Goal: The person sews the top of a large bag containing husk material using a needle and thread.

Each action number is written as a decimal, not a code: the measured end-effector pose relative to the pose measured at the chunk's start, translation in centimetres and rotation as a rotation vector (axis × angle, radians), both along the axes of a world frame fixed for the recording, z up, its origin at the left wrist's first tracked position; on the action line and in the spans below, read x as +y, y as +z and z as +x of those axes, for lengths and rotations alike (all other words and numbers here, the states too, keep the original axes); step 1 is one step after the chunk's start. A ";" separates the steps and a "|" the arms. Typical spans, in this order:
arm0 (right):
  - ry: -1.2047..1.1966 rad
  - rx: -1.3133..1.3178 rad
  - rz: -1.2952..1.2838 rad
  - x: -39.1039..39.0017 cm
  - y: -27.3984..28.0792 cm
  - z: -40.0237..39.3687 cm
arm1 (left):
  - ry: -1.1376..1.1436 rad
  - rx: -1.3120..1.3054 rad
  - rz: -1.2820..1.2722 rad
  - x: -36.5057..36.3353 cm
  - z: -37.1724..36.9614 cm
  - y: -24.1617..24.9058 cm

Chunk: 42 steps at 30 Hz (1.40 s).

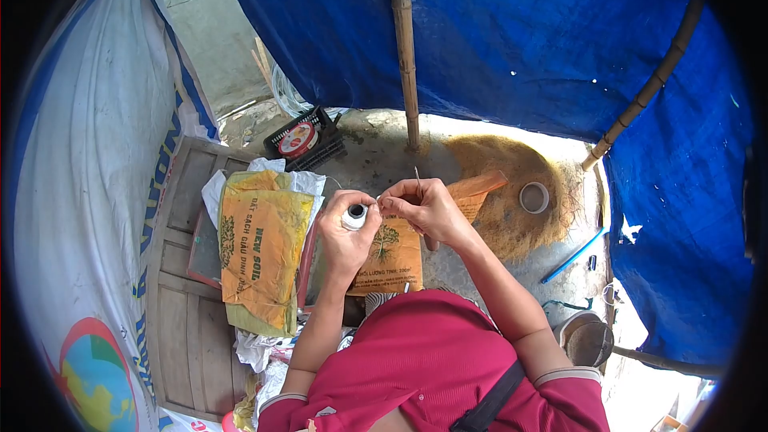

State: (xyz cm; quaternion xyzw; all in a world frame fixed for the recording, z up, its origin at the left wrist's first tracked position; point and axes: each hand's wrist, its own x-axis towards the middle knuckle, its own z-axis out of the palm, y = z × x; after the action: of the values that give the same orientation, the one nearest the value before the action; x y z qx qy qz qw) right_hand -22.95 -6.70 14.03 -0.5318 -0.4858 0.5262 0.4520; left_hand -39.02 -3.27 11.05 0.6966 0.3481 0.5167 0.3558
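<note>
Blue tarpaulin (512, 32) hangs beyond the left hand (344, 246), curled around a white thread spool (350, 222) above an orange printed bag (400, 262), while the right hand (430, 210) grips a slim dark tool (419, 186), fingers (400, 206) pinched together beside the spool, apparently seeking the thread's end, which calls for steady tension.

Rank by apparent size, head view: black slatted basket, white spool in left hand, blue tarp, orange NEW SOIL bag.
1. Blue tarp
2. Orange NEW SOIL bag
3. Black slatted basket
4. White spool: smallest, though held nearer the camera
</note>
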 end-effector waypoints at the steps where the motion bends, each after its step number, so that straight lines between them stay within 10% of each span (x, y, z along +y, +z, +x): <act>1: 0.002 -0.025 0.001 -0.1 0.3 0.0 | 0.000 0.018 0.026 0.0 0.0 0.0; 12: -0.098 -0.302 0.408 -0.5 1.1 -0.5 | -0.188 -0.144 -0.239 0.5 -0.7 -1.0; 19: -0.088 -0.170 0.197 -0.1 -0.5 0.2 | -0.248 -0.331 -0.527 0.1 -0.9 0.0; 23: -0.071 -0.214 0.080 -0.8 1.5 0.1 | -0.177 -0.020 -0.277 -0.5 -0.6 0.8; 42: 0.068 0.130 -0.047 -0.1 -1.0 0.7 | -0.122 -0.047 -0.289 -0.5 -1.1 0.6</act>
State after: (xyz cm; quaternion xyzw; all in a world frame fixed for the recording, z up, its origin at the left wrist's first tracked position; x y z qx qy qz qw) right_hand -22.26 -6.76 13.08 -0.4903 -0.4605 0.5860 0.4519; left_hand -40.09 -3.80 11.60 0.6456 0.3675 0.4548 0.4913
